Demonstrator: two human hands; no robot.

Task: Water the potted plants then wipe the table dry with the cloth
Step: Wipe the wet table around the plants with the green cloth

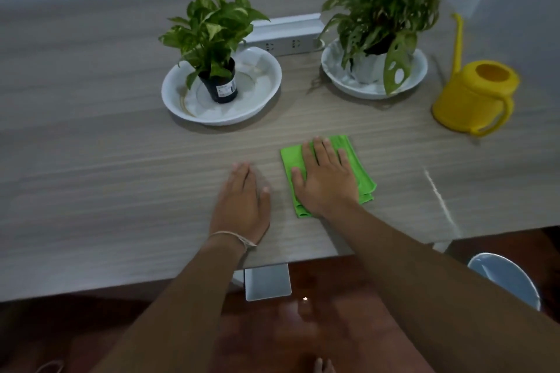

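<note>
Your right hand (325, 179) pressed flat-fingered on the cloth (357, 160), left hand (242, 200) flat at nine o'clock; you needed overlapping, firmly pressed strokes toward the plants (212, 27).

both hands (242, 203) (325, 179) lie flat (fingers straight).

Your right hand (325, 179) covers the middle of the folded green cloth (360, 169), so the tabletop (121, 175) beneath stays hidden from you. The printed label on the left black plastic pot (222, 88) is too small to read. Drooping leaves mask most of the right white pot (368, 68).
</note>
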